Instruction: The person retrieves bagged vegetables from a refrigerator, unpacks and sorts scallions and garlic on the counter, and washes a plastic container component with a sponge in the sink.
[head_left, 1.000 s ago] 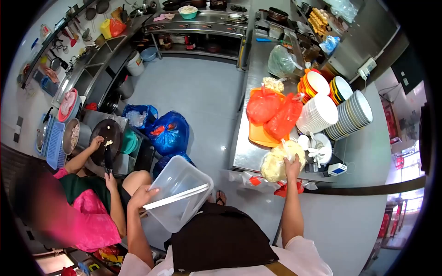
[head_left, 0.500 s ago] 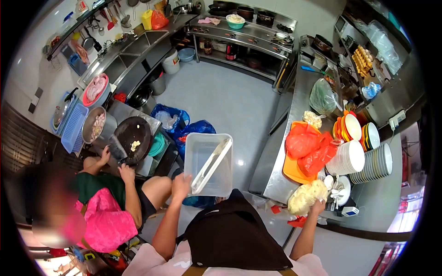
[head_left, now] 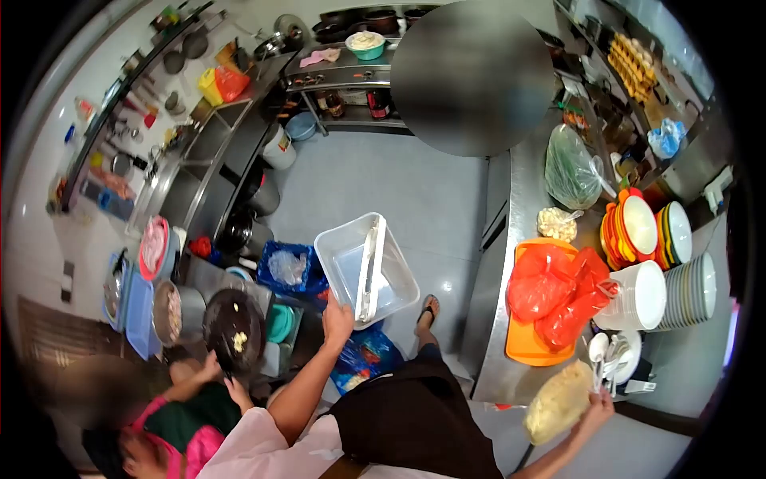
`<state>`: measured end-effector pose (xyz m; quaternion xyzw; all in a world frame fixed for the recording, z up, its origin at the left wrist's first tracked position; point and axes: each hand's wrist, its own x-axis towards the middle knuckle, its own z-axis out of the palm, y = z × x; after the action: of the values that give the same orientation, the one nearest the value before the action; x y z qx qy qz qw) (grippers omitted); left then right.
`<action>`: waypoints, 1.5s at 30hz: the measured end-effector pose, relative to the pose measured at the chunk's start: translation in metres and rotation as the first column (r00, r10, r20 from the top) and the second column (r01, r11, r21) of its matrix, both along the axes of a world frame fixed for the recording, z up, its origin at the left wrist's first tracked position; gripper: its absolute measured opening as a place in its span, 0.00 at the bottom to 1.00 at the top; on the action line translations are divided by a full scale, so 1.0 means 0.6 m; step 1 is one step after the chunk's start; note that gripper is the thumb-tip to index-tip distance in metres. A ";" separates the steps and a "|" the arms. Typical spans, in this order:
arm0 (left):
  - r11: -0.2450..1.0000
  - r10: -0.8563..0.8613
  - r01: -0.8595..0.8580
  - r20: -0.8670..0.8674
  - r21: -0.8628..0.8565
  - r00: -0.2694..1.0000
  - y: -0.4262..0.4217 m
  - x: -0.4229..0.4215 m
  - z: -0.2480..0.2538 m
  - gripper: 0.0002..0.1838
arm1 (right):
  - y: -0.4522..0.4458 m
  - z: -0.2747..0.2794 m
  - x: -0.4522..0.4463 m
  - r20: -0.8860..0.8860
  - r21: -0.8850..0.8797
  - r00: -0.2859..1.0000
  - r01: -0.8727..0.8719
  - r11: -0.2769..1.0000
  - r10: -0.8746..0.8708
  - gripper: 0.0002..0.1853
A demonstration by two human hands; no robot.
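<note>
A clear plastic container hangs over the floor, gripped at its near edge by my left hand. A white strip-like piece lies across the container, its near end close to my fingers. At the lower right, my right hand is closed on the gathered top of a clear bag of pale yellow food, just off the counter's near end. Beyond the bag, red plastic bags rest on an orange tray. White spoons lie on a plate close to my right hand.
Stacked bowls stand on the right counter. A co-worker sits at lower left by a dark wok. Blue bags lie on the floor near my legs. A round blur covers part of the stove.
The container has tilted and turned in my left hand. My right hand has lifted the yellow food bag off the counter's edge. The view has shifted, and the co-worker sits lower in it.
</note>
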<state>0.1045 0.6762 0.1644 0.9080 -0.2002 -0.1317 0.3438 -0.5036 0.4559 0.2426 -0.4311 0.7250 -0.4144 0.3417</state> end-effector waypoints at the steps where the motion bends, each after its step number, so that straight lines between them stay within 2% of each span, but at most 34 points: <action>1: 1.000 -0.008 0.008 0.013 0.016 1.000 -0.031 0.025 0.003 0.35 | -0.004 0.043 0.023 0.044 -0.001 0.999 -0.018 1.000 0.018 0.17; 3: 0.998 -0.041 0.040 0.030 0.045 0.999 -0.094 0.071 0.012 0.35 | -0.010 0.141 0.078 0.078 -0.041 0.992 -0.098 0.994 0.101 0.17; 5: 0.993 -0.118 0.117 0.042 0.019 0.992 -0.158 0.137 0.004 0.32 | -0.014 0.198 0.128 0.046 -0.187 0.994 -0.088 0.978 0.098 0.15; 7: 0.981 -0.177 0.181 0.065 -0.075 0.982 -0.224 0.185 0.026 0.30 | -0.030 0.219 0.171 0.005 -0.388 0.995 -0.087 0.918 0.097 0.12; 9: 0.979 -0.191 0.195 0.074 -0.053 0.979 -0.269 0.234 0.030 0.28 | -0.065 0.226 0.217 0.030 -0.492 0.975 -0.178 0.852 0.221 0.11; 11: 0.985 -0.171 0.171 0.067 -0.006 0.983 -0.311 0.263 0.050 0.29 | -0.131 0.223 0.258 0.070 -0.561 0.851 -0.398 0.726 0.521 0.11; 13: 0.994 -0.107 0.106 0.098 0.019 0.989 -0.358 0.275 0.098 0.32 | -0.207 0.224 0.303 0.069 -0.606 0.618 -0.598 0.525 0.783 0.12; 15: 0.997 -0.065 0.061 0.140 0.039 0.988 -0.378 0.308 0.114 0.35 | -0.278 0.234 0.369 0.074 -0.589 0.481 -0.685 0.428 0.873 0.12; 17: 0.997 -0.043 0.034 0.132 0.069 0.990 -0.395 0.339 0.139 0.37 | -0.313 0.263 0.485 0.058 -0.557 0.670 -0.593 0.581 0.740 0.14; 19: 0.999 -0.018 0.010 0.166 0.045 0.986 -0.406 0.379 0.132 0.37 | -0.353 0.313 0.599 0.130 -0.415 0.646 -0.653 0.633 0.752 0.16; 20: 0.998 -0.009 -0.002 0.154 0.070 0.988 -0.410 0.401 0.128 0.36 | -0.375 0.318 0.676 0.102 -0.553 0.646 -0.596 0.583 0.757 0.14; 23: 0.998 0.064 -0.064 0.116 -0.004 0.991 -0.428 0.473 0.126 0.37 | -0.437 0.319 0.824 0.202 -0.432 0.539 -0.700 0.569 0.817 0.14; 26: 0.987 0.146 -0.141 0.059 -0.077 0.988 -0.438 0.562 0.128 0.38 | -0.493 0.313 0.982 0.151 -0.334 0.432 -0.824 0.457 0.889 0.11; 27: 0.982 0.162 -0.152 0.087 -0.110 0.983 -0.437 0.594 0.126 0.38 | -0.510 0.313 1.036 0.132 -0.320 0.382 -0.857 0.405 0.914 0.11; 30: 0.960 0.223 -0.183 0.189 -0.210 0.956 -0.433 0.707 0.135 0.38 | -0.547 0.331 1.211 0.201 -0.251 0.352 -0.884 0.395 0.914 0.10; 32: 0.945 0.259 -0.187 0.267 -0.269 0.928 -0.426 0.784 0.138 0.39 | -0.579 0.331 1.311 0.175 -0.252 0.308 -0.904 0.345 0.935 0.10; 35: 0.925 0.332 -0.271 0.217 -0.268 0.918 -0.412 0.884 0.149 0.39 | -0.596 0.334 1.459 0.170 -0.273 0.282 -0.907 0.320 0.944 0.09; 37: 0.898 0.405 -0.329 0.259 -0.293 0.877 -0.399 0.943 0.164 0.38 | -0.603 0.338 1.558 0.187 -0.246 0.252 -0.924 0.294 0.949 0.09; 39: 0.850 0.504 -0.401 0.302 -0.342 0.809 -0.382 0.990 0.165 0.37 | -0.616 0.335 1.662 0.217 -0.293 0.202 -0.920 0.261 0.955 0.09; 45: 0.737 0.675 -0.655 0.121 -0.169 0.728 -0.318 1.126 0.126 0.37 | -0.644 0.306 1.969 0.265 -0.302 0.095 -0.937 0.176 0.960 0.13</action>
<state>0.7800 0.4854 0.2402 0.9058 0.1019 0.0917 0.4009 0.6776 0.0693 0.4260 -0.7089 0.1788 -0.1953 0.6537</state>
